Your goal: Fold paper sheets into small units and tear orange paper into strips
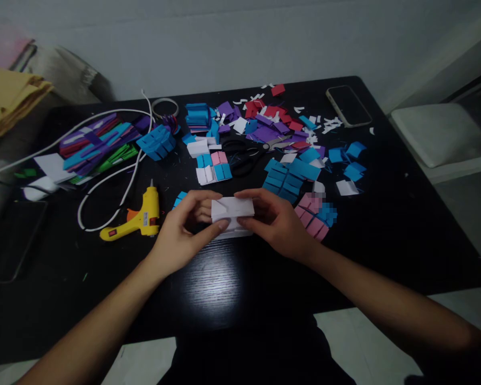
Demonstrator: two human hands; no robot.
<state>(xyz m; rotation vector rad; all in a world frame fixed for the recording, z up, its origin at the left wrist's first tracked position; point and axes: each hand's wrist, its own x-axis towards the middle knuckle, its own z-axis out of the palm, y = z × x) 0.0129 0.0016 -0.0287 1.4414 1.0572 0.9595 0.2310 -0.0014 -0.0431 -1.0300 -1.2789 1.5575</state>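
Observation:
A folded white paper piece (232,209) sits just above the black table (224,289), held from both sides. My left hand (184,227) pinches its left end with thumb and fingers closed on it. My right hand (274,219) grips its right end the same way. A second white piece (234,233) lies under the held one. Pink and blue folded pieces (316,216) lie just right of my right hand. A yellow glue gun (138,218) rests to the left of my left hand.
Black scissors (248,152) lie among many blue, purple, red and white folded paper bits (272,125) across the table's middle. Coloured paper strips (98,144) and a white cable (104,187) lie at left. A phone (348,106) lies at the back right; a tape roll (165,107) sits behind.

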